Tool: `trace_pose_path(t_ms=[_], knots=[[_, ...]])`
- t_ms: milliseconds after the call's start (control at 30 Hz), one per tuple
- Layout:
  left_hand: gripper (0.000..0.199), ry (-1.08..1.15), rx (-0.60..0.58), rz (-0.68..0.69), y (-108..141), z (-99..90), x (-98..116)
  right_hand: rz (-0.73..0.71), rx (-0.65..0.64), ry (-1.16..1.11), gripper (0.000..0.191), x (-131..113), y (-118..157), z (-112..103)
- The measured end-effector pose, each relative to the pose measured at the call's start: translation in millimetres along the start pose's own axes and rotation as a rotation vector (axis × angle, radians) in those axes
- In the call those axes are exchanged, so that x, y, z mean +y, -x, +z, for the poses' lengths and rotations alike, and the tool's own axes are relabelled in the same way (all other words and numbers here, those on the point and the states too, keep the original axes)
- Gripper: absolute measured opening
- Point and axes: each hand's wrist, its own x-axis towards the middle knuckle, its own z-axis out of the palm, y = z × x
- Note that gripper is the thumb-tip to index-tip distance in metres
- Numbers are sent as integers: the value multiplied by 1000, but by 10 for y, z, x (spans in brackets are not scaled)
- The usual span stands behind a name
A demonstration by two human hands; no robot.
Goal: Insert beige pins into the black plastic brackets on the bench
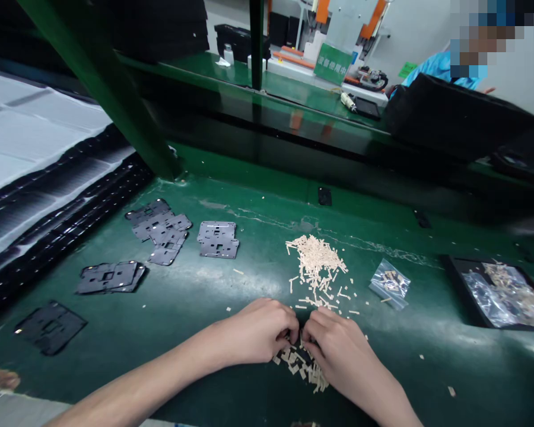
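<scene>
Side by side at the bottom middle of the head view, my left hand and my right hand are curled with their fingertips drawn together. Whatever is pinched in them is hidden by the fingers. Beneath and between them lies a scatter of small beige strips, with something dark partly showing among them. A larger heap of the same beige strips spreads just beyond my hands. To its right rests a clear zip bag with some beige pieces inside.
Flat black plastic plates lie about on the left of the green table, some overlapping. A black tray at the right holds bags and beige pieces. A green post rises at the left. Beyond the bench is a person in blue.
</scene>
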Motion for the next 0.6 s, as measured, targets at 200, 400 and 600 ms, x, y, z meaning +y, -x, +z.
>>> trace_pose_path(t_ms=[200,400,600], knots=[[16,8,-46,3,26,-40,20,73,13,-96,13,40,5,15],[9,57,90,-52,8,-9,-11,-31,46,-98,16,64,11,-45],[12,-78,262,-89,-47,76,-12,79,113,-52,16,104,-9,-41]])
